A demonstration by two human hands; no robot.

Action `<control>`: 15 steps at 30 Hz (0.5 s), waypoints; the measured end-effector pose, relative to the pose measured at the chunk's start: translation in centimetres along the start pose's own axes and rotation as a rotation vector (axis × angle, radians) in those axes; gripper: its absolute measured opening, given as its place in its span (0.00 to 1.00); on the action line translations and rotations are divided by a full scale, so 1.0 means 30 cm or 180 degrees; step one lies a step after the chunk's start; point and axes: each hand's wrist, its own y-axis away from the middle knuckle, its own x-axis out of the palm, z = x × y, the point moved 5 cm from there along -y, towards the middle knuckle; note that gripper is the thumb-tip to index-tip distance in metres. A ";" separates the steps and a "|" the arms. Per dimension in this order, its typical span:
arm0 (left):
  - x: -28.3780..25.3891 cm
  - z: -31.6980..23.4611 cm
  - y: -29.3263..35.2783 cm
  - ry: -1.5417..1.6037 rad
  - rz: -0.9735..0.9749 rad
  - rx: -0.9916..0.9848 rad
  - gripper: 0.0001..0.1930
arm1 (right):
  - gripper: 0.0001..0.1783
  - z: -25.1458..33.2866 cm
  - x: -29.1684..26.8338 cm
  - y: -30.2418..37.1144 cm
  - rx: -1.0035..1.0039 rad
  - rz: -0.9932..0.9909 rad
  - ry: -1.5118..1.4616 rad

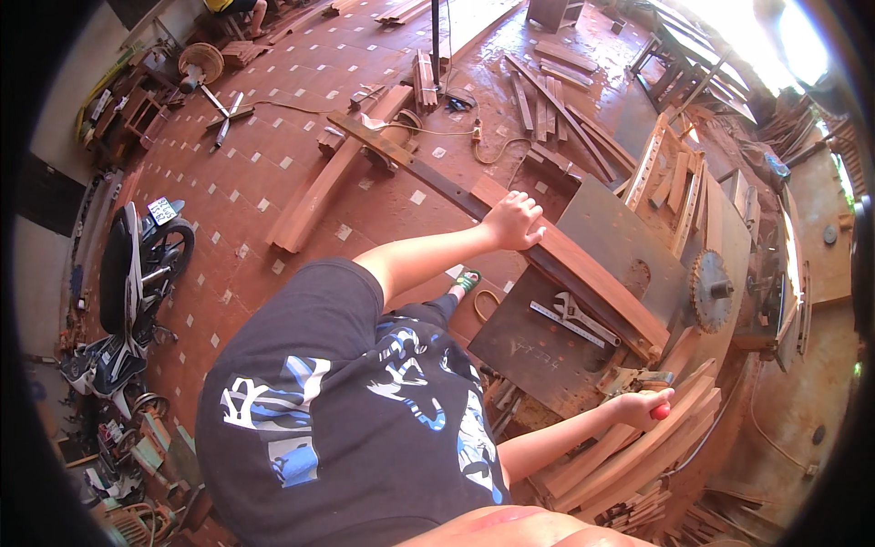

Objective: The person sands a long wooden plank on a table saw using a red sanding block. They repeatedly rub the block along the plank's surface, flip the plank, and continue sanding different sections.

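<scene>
A long reddish wooden beam (597,273) lies across a dark metal machine table (592,214). My left hand (513,221) rests over the beam's far end, fingers curled round its top edge. Beyond the beam's near end, my right hand (643,408) is closed round a small red handle or knob (660,412); most of it is hidden by the fingers. Beside that hand sits a worn metal fitting (638,378). An adjustable wrench (583,319) and a steel ruler (563,321) lie on the table's left part. A toothed circular saw blade (711,290) stands upright to the right.
Wooden boards (638,456) are stacked below my right hand. More timber (547,100) lies on the tiled floor at the back. A long beam (337,173) lies to the left. A motorbike (137,283) stands far left. Another person (239,9) is at the upper left.
</scene>
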 end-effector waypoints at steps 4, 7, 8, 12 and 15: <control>0.001 0.001 -0.001 -0.0045 0.0007 0.0056 0.18 | 0.29 0.019 0.013 0.018 0.0096 -0.0147 -0.0038; 0.001 0.014 0.010 -0.0073 -0.0008 0.0052 0.19 | 0.26 -0.004 0.011 0.013 0.0190 -0.0247 -0.0115; -0.002 0.013 0.005 -0.0030 0.0028 0.0047 0.18 | 0.25 -0.014 0.008 0.008 0.0222 -0.0301 -0.0139; 0.015 0.018 -0.015 -0.0143 -0.0023 0.0171 0.18 | 0.22 -0.024 0.008 -0.004 0.0154 -0.0558 -0.0010; 0.039 0.032 -0.081 -0.0162 0.0072 0.0120 0.19 | 0.26 -0.024 0.079 -0.013 -0.0018 -0.0178 -0.0033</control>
